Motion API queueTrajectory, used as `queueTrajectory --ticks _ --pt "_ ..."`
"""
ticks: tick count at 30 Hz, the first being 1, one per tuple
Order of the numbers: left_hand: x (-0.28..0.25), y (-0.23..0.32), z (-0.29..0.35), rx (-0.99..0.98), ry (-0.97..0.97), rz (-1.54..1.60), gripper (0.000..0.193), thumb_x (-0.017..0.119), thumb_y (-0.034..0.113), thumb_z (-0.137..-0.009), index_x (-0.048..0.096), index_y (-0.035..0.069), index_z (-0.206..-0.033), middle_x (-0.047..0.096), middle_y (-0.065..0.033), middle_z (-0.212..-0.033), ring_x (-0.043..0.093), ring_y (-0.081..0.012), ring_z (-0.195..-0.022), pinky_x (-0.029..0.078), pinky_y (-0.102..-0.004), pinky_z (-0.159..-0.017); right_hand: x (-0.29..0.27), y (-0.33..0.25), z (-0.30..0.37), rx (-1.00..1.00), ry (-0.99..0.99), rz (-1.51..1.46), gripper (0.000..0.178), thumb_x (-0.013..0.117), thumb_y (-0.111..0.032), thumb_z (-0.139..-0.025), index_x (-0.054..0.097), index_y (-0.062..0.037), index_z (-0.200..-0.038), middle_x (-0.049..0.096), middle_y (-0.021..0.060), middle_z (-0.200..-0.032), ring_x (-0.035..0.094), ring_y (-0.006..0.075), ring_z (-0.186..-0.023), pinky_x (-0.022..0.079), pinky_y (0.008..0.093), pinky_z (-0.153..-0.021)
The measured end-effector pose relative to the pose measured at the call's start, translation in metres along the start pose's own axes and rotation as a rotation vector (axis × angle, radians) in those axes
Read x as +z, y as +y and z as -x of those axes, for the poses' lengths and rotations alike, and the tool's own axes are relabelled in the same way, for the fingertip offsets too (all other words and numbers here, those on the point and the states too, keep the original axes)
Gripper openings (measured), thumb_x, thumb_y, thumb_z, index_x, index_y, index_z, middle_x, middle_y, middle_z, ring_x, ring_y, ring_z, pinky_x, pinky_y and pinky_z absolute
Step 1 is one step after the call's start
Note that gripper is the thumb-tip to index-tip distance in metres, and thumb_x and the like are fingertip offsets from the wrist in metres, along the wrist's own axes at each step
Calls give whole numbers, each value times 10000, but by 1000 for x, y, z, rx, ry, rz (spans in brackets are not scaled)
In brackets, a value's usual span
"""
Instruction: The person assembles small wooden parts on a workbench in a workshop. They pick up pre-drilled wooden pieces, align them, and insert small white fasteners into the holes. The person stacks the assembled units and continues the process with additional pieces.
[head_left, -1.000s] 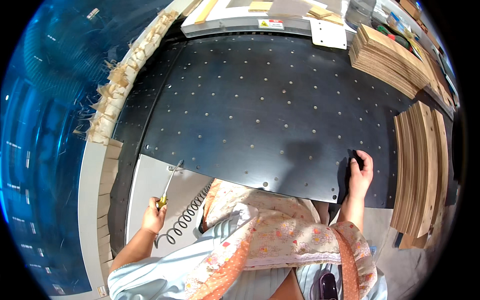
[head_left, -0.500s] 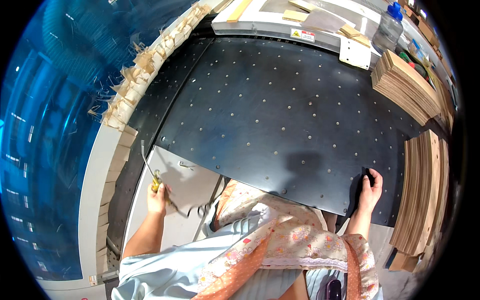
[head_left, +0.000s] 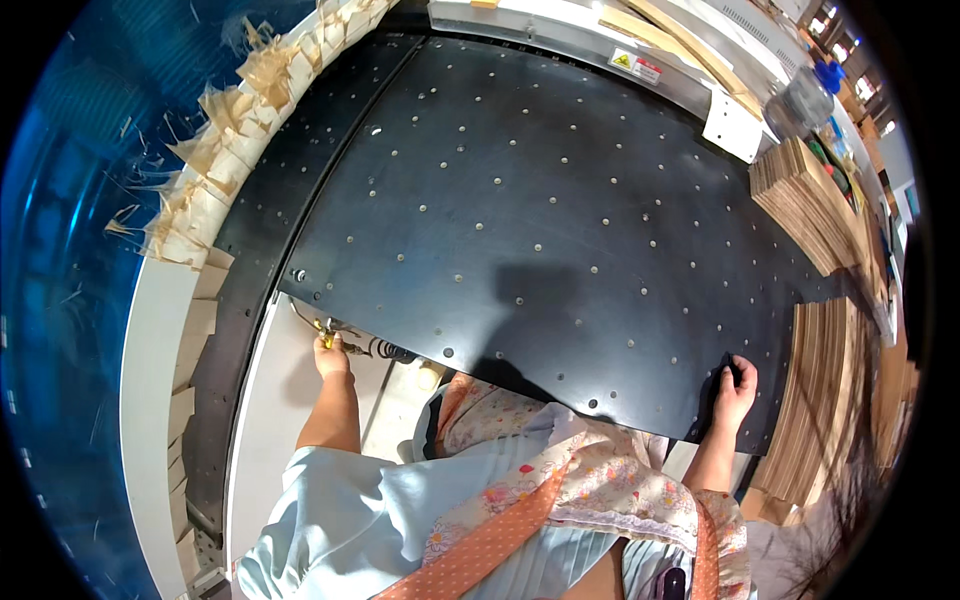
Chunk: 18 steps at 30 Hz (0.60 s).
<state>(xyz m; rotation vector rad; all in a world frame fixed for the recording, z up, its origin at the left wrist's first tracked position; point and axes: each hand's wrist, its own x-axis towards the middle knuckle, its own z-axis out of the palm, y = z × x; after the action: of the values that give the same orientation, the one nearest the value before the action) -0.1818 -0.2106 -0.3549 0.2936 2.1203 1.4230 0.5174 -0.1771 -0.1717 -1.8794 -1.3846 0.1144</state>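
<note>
My left hand [head_left: 332, 358] is closed round the yellow body of an air blow gun [head_left: 324, 331], just below the near left edge of a dark tabletop [head_left: 480, 215] dotted with small pale studs. Its thin bent nozzle slants up to the left, and a black coiled hose [head_left: 388, 349] trails off to the right under the tabletop. A small metal hook on the grey panel [head_left: 275, 385] is close to the gun; whether they touch I cannot tell. My right hand [head_left: 735, 395] rests on the tabletop near its right front corner, fingers loosely bent and apart, nothing in them.
Stacks of brown boards [head_left: 815, 390] stand along the right side, with another stack [head_left: 810, 200] behind. A clear bottle with a blue cap [head_left: 803, 100] is at the back right. On the left runs a white frame [head_left: 160, 330] with torn tape, beside a blue sheet [head_left: 75, 400].
My left hand has carried the air blow gun right and upward, to the tabletop's edge by the hook. The view has shifted; my right hand stays on the tabletop.
</note>
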Motion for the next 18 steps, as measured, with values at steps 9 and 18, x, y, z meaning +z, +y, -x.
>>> queueTrajectory --ticks 9,18 --pt "7 -63 -23 31 3 -150 196 639 157 -897 549 53 -1038 580 -41 -791 526 -167 -706 463 -342 -677 -1 -15 -5 -35 -24 115 201 612 26 -745 623 -27 -938 607 96 -1009 563 252 -1000 427 352 -929" --pt "-16 -57 -18 -784 -748 -499 179 542 243 -877 598 138 -1011 557 -55 -867 565 -204 -736 434 -330 -620 11 -30 -12 47 23 -79 213 668 35 -708 650 -59 -899 619 90 -975 567 247 -963 463 349 -877"
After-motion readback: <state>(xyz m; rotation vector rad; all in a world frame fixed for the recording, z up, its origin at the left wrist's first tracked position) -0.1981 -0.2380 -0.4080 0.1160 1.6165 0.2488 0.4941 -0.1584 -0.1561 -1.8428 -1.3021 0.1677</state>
